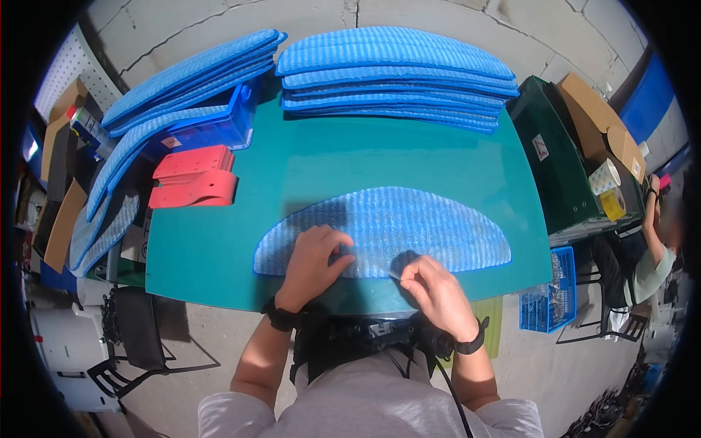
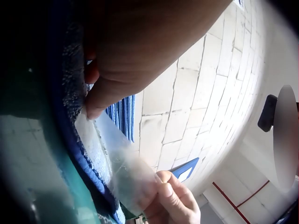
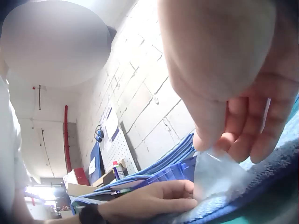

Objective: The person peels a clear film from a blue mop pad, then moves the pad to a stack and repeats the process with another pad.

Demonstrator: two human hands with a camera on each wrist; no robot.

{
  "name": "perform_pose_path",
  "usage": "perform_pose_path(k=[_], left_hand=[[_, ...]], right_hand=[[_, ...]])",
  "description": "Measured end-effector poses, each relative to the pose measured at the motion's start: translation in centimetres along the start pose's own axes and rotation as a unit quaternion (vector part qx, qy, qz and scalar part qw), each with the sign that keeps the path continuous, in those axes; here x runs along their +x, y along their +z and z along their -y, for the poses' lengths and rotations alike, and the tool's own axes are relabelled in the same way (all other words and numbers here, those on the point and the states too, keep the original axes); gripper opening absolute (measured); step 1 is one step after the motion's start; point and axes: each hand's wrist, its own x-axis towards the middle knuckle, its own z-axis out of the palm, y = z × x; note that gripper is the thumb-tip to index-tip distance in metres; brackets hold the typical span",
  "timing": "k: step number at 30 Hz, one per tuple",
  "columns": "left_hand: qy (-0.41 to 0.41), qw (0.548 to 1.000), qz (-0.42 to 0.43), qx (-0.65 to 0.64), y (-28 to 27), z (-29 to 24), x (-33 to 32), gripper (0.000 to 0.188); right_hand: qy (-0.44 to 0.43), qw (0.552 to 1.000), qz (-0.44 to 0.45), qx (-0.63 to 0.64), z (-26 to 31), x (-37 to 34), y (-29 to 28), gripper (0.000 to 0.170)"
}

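The right hand (image 1: 438, 296), thumb and fingertips together, pinches a clear plastic sheet (image 2: 133, 175) above the near edge of a blue pad (image 1: 409, 219). The left hand (image 1: 314, 259), fingers curved and thumb a little apart, touches the sheet's other end at the pad; whether it grips is unclear. The pad lies flat on the near part of the green bench (image 1: 380, 153). Red strips (image 1: 191, 188) sit far left; a pad stack (image 1: 398, 84) stands at the far edge.

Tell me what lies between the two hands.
A translucent film: the right hand pinches one end, the left hand touches the other; the left wrist view shows it.
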Motion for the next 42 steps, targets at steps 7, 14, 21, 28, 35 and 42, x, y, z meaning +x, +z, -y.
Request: perform_pose_path(k=[7,14,21,28,35,42], left_hand=[[0.009,0.999,-0.006,-0.045,-0.3,1.1,-0.2,0.014],[-0.033,0.933,0.045,-0.356,-2.4,2.3,-1.0,0.008],[-0.200,0.901,-0.016,-0.386,-4.7,1.1,-3.5,0.008],[-0.321,0.845,-0.025,-0.427,-3.6,-0.9,-5.5,0.012],[-0.365,0.797,-0.025,-0.480,-2.0,-1.9,-6.0,0.015],[-0.373,0.886,0.017,-0.275,-2.8,-2.4,-5.5,0.019]], right_hand=[[-0.009,0.998,0.011,0.067,2.0,0.7,-0.9,0.006],[-0.006,0.997,-0.010,0.082,2.6,4.4,-1.7,0.005],[-0.089,0.993,0.067,0.038,2.6,12.6,-0.7,0.009],[-0.179,0.962,0.193,-0.070,0.8,19.1,4.1,0.006],[-0.228,0.937,0.248,-0.088,-0.1,20.5,5.9,0.007],[-0.260,0.939,0.212,-0.078,-2.4,19.9,7.8,0.007]])
